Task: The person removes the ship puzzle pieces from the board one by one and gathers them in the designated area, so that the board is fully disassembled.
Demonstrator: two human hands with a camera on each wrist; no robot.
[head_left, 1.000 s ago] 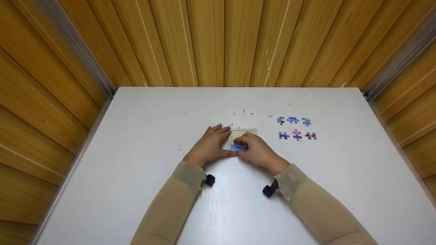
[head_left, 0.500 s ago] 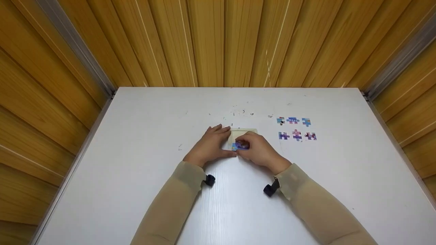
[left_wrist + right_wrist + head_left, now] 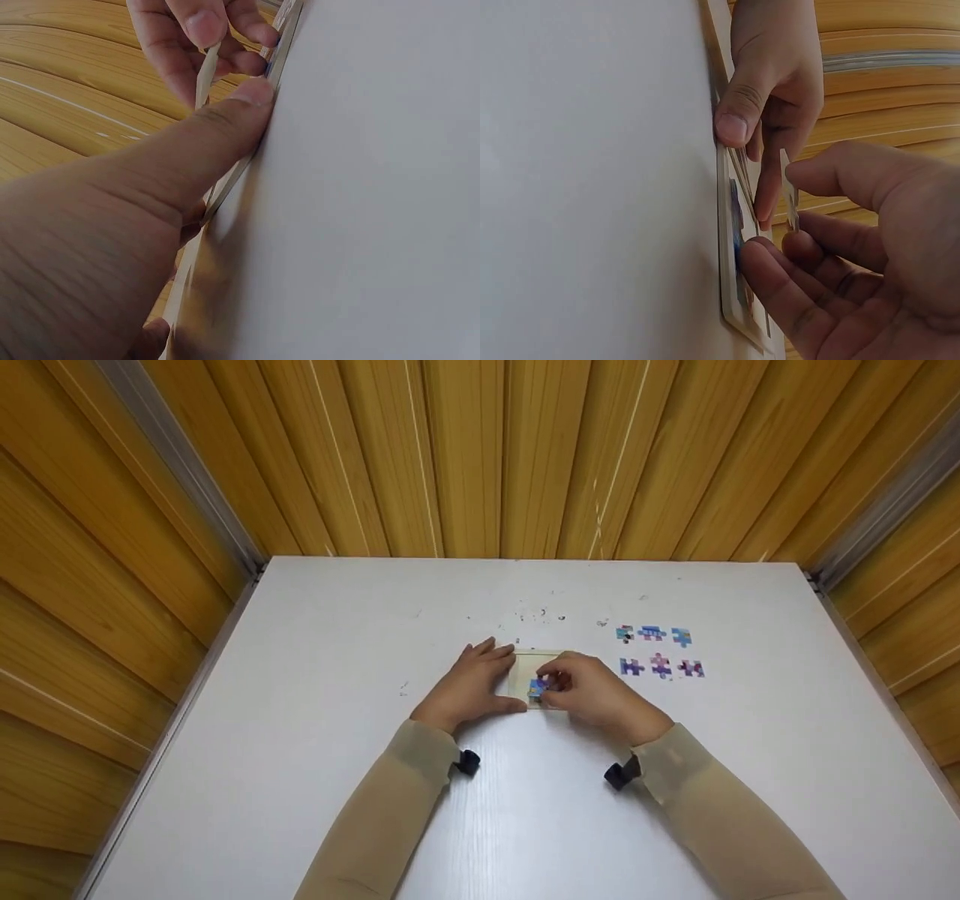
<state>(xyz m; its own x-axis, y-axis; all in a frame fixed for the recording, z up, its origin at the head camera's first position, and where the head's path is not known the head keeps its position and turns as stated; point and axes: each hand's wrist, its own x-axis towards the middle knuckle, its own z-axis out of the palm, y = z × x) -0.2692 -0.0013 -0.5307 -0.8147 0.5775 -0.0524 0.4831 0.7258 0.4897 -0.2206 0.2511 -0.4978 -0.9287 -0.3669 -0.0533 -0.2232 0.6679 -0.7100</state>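
My right hand (image 3: 596, 690) pinches a small wooden jigsaw piece (image 3: 789, 191) between thumb and fingertips, tilted and raised above a shallow wooden puzzle tray (image 3: 541, 653). In the head view the blue printed face of the piece (image 3: 535, 688) shows beside my fingertips. My left hand (image 3: 474, 682) rests along the tray's left side, fingers spread, its thumb (image 3: 251, 94) against the near rim. Blue printed pieces (image 3: 737, 236) lie inside the tray in the right wrist view. My right hand hides the tray's right part in the head view.
Right of the tray, several loose jigsaw pieces (image 3: 660, 664) lie in two rows on the white table (image 3: 337, 622). Small dark marks dot the tabletop behind the tray. Wood-patterned panels (image 3: 465, 457) stand behind the table and at both sides.
My right hand has shifted to the right with the pinched piece, away from the tray's near left corner. My left hand keeps its place on the tray. The head view has shifted slightly.
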